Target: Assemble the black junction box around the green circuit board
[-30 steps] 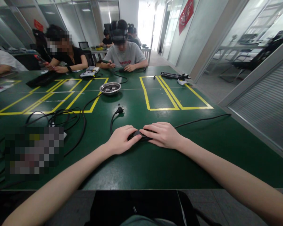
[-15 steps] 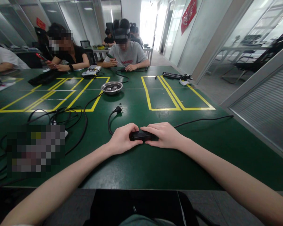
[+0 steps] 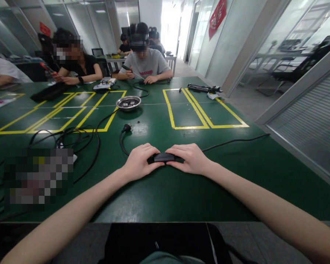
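Note:
A black power adapter [image 3: 164, 157] sits low over the green table [image 3: 143, 198], held at both ends. My left hand [image 3: 141, 161] is closed round its left end, thumb in front and fingers behind. On its right end my right hand [image 3: 191, 158] grips in the same way. A cord with a black plug [image 3: 127, 128] curves out beyond my left hand. From behind my right hand a thin black cable [image 3: 236, 140] runs off to the right. My fingers cover both ends of the adapter.
Coiled black cables [image 3: 71, 137] and a pixelated object [image 3: 41, 176] lie at left. A metal bowl [image 3: 128, 103] with small metal parts stands ahead. Yellow tape [image 3: 191, 127] marks the table. A black folded tripod-like item [image 3: 205, 88] lies far right. A co-worker [image 3: 147, 62] sits opposite.
The adapter has turned in my hands, and a different face shows. My hands stay on its ends. The plug has shifted left, and the whole view has moved slightly.

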### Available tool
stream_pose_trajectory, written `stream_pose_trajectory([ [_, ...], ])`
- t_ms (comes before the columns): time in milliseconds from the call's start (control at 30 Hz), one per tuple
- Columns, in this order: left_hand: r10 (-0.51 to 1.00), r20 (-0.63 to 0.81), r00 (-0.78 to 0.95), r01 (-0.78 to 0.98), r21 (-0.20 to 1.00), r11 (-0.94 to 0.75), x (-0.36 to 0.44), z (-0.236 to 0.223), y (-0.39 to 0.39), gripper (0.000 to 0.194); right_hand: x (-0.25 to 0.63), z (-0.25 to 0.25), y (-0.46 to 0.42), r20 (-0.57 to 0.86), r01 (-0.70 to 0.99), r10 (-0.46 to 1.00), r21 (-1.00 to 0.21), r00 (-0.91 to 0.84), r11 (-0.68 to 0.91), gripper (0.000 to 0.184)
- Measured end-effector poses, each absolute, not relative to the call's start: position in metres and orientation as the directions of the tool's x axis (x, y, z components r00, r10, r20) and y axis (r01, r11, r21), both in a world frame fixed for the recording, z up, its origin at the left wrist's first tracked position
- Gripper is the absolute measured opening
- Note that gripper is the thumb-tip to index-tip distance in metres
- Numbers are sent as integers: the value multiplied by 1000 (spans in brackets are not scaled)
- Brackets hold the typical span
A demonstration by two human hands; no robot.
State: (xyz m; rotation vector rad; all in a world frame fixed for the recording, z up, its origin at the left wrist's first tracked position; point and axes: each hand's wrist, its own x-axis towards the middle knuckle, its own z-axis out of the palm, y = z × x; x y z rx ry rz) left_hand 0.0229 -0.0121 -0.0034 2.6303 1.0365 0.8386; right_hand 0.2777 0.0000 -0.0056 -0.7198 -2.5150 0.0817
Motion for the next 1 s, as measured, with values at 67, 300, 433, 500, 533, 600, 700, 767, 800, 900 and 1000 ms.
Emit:
stream_pose_trajectory([
  [67,667,441,601,565,356,-744,23,-3,-12,25,277,-6,0,473,472,514,-215,-716,855,30],
  [300,688,437,580,574,380,-725,22,-4,-10,27,277,-6,0,488,491,508,-176,-709,853,30],
  [433,702,439,561,597,372,-710,21,-3,-10,28,279,-5,2,473,484,525,-216,-708,848,38],
  [500,699,433,570,600,362,-714,21,-2,-10,28,280,-5,2,440,459,508,-221,-740,860,48],
  [533,700,427,572,601,362,-712,22,-2,-10,28,280,-5,2,426,447,494,-213,-758,869,48],
  [600,714,409,569,608,375,-699,22,-2,-10,29,280,-6,2,419,430,471,-196,-776,881,38],
  [700,741,387,549,621,405,-671,22,-2,-9,31,279,-8,1,447,422,466,-202,-763,884,27],
  [767,756,375,537,628,420,-655,21,-2,-9,33,278,-8,2,456,423,474,-216,-753,880,26],
  [800,761,370,533,633,424,-648,21,-2,-10,33,278,-8,2,451,424,476,-219,-755,879,27],
  [900,772,366,519,646,424,-635,20,-1,-11,32,279,-6,3,410,428,468,-191,-783,883,34],
  [1000,775,365,516,650,423,-632,20,1,-12,30,279,-3,2,379,408,420,-115,-825,906,42],
])
